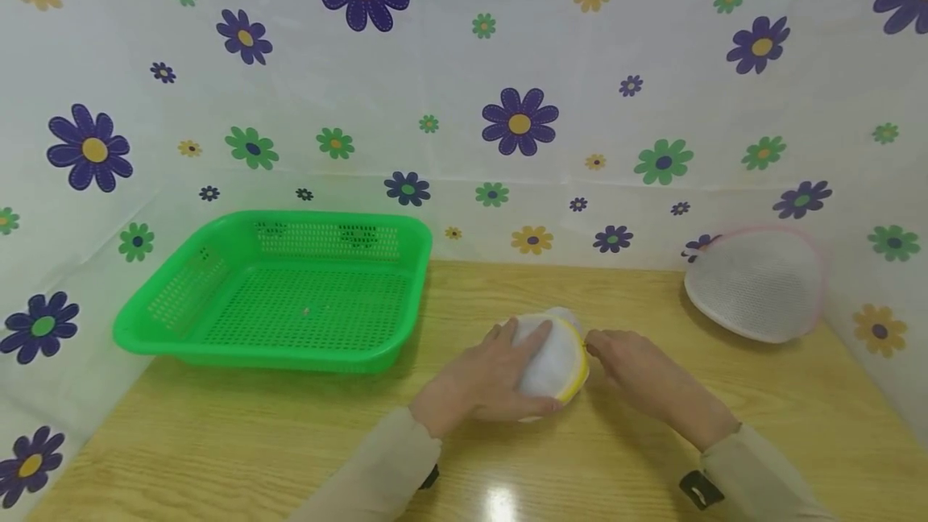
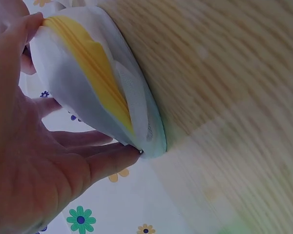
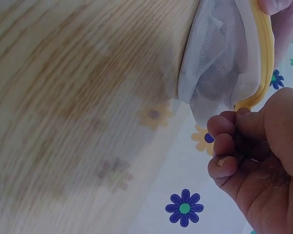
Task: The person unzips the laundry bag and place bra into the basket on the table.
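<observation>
A round white mesh laundry bag (image 1: 548,362) with a yellow zipper (image 2: 90,61) along its edge stands on the wooden table. My left hand (image 1: 503,377) grips it from the left, thumb at the near end of the zipper band and fingers spread over the far side. At the bag's right side, my right hand (image 1: 641,369) pinches the zipper's end between thumb and forefinger, the other fingers curled in. Whether a zipper pull lies in that pinch is hidden by the fingertips. White mesh (image 3: 217,63) bulges below the zipper in the right wrist view.
A green plastic basket (image 1: 402,349) with perforated walls stands at the left. Toward the back right lies another white mesh bag (image 1: 754,284) with pink edging. A white flower-printed sheet (image 1: 449,63) hangs behind and beside the wooden table (image 1: 290,433).
</observation>
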Available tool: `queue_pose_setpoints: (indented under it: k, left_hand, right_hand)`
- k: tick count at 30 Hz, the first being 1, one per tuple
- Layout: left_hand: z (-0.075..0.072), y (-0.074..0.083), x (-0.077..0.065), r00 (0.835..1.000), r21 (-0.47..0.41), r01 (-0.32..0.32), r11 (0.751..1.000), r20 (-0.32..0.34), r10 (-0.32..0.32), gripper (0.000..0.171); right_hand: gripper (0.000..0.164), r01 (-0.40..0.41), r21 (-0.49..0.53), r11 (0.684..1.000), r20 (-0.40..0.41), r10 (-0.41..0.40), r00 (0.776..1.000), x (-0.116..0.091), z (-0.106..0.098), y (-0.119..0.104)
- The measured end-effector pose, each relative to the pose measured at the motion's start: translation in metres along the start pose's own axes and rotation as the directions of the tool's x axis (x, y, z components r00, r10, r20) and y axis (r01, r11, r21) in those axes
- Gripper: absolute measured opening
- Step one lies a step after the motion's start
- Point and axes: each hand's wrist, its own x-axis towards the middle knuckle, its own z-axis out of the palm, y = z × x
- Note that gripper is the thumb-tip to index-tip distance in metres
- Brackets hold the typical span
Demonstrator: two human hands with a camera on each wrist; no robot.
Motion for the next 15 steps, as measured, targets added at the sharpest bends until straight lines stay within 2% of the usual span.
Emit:
queue_pose_setpoints:
  k: [5, 15]
  left_hand:
    - [0.0007, 0.0027, 0.0000, 1.000, 0.003, 0.002, 1.000, -0.001, -0.002, 0.089]
    - [0.0014, 0.0051, 0.0012, 1.000, 0.040, 0.004, 0.999, -0.004, -0.004, 0.088]
  right_hand:
    - [0.028, -0.014, 0.005, 1.000, 0.015, 0.014, 1.000, -0.0003, -0.0017, 0.0000]
    - [0.028, -0.021, -0.020, 1.000, 0.012, 0.021, 1.000, -0.0017, -0.0030, 0.0012]
